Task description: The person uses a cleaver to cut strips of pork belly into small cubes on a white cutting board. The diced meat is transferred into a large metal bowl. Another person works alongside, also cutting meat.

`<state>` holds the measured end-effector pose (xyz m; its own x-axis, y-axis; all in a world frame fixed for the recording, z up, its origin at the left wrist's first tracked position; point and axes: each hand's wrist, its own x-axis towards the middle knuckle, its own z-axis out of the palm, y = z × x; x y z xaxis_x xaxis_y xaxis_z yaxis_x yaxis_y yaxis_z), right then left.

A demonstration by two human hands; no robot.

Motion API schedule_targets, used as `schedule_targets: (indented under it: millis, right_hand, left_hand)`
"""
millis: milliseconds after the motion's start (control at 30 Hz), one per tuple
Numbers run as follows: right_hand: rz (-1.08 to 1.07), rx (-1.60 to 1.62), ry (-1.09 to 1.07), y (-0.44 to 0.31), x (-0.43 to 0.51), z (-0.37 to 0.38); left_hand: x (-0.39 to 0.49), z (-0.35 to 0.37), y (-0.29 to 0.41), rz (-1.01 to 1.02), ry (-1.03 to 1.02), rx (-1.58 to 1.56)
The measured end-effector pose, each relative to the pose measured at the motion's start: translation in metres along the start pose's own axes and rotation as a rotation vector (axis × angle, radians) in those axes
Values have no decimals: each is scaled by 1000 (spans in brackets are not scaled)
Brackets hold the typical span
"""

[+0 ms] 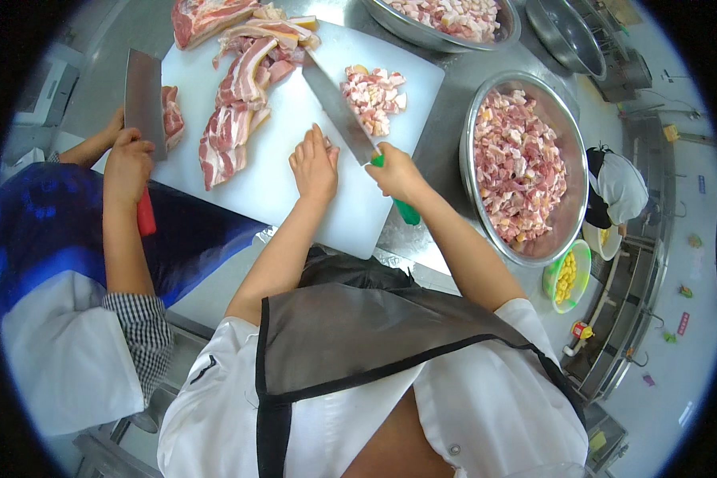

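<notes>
My right hand (pixel 396 172) grips the green handle of a large kitchen knife (pixel 340 113). Its broad blade slants away to the upper left, low over a white cutting board (pixel 287 185). Beside the blade's right edge lies a small heap of diced pork (pixel 375 95). My left hand (pixel 315 164) rests on the board left of the knife, fingers stretched forward. A small pinkish bit shows by its fingertips, but whether it is held is unclear. Farther left lie strips of pork belly (pixel 233 125), with a larger slab of pork (pixel 209 21) at the board's far edge.
A co-worker at left holds a red-handled cleaver (pixel 145 107) by a pork piece (pixel 172 116) on the same board. On the steel table (pixel 430 128) stand a steel basin (pixel 475 179) and another basin (pixel 442 39), both holding diced pork. Another person bends at far right near a green basin (pixel 585 269).
</notes>
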<state>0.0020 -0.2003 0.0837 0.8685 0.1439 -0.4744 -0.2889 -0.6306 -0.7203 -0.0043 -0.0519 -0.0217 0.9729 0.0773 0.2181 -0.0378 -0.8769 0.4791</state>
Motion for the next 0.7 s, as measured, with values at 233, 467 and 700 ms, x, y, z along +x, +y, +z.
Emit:
schedule_targets:
  millis: [233, 467, 700]
  right_hand:
    - [-77, 14, 81, 5, -44, 8]
    - [-105, -190, 33, 5, -53, 35]
    - [-27, -217, -53, 20, -56, 33]
  left_hand:
    - [-10, -11, -18, -69, 59, -169]
    - [-10, -3, -8, 18, 131, -53]
    - [-3, 0, -5, 5, 84, 79]
